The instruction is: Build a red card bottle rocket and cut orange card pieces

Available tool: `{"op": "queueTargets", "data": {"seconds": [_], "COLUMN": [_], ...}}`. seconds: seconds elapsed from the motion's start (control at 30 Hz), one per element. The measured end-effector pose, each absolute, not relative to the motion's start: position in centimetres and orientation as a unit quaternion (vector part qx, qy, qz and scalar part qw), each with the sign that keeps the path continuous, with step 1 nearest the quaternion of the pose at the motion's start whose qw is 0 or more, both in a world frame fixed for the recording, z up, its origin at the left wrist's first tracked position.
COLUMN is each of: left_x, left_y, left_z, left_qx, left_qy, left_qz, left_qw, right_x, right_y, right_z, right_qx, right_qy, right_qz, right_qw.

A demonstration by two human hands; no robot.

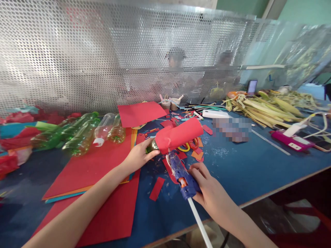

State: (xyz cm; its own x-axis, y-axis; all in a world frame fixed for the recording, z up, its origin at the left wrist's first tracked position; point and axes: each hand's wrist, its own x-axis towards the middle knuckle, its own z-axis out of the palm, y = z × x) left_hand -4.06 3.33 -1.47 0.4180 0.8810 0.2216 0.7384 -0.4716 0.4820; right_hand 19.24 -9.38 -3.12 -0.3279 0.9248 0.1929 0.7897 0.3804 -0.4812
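My left hand [141, 155] is closed round the dark green end of a bottle [152, 146]. Red paper [182, 134] wraps the rest of that bottle, which lies tilted above the table. In my right hand [204, 184] is a blue glue gun [184, 177], its nozzle up against the lower edge of the red paper. A white glue stick [198, 218] sticks out of the gun's back end. Behind the wrapped bottle, scissors [194, 144] with yellow and orange handles lie partly hidden. Below it is a small red paper strip [157, 188].
Stacked coloured paper [95, 172] lies to the left, with several plastic bottles [82, 136] behind it. Paper scraps cover the middle. Corn husks [269, 108] and a magenta power strip [292, 140] are at right. A perforated clear sheet [144, 51] stands behind the blue table [240, 172], people beyond.
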Motion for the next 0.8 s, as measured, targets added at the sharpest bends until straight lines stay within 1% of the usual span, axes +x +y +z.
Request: {"op": "queueTargets", "data": {"seconds": [0.2, 0.4, 0.67, 0.8], "left_x": [-4.0, -4.0, -4.0, -4.0], "left_y": [3.3, 3.4, 3.3, 3.3], "left_z": [-1.5, -1.6, -1.5, -1.5], "left_qx": [0.831, 0.834, 0.833, 0.833], "left_qy": [0.480, 0.475, 0.474, 0.473], "left_qz": [0.232, 0.233, 0.238, 0.239], "left_qw": [0.162, 0.157, 0.157, 0.159], "right_x": [18.9, 18.3, 18.4, 18.5], "right_y": [-9.5, -9.3, -9.4, -9.5], "right_z": [-2.6, -2.0, -1.8, -2.0], "right_qx": [-0.535, -0.533, -0.547, -0.546], "right_qy": [-0.814, -0.832, -0.825, -0.823], "right_qz": [0.137, 0.111, 0.101, 0.102], "right_qw": [0.179, 0.110, 0.106, 0.123]}}
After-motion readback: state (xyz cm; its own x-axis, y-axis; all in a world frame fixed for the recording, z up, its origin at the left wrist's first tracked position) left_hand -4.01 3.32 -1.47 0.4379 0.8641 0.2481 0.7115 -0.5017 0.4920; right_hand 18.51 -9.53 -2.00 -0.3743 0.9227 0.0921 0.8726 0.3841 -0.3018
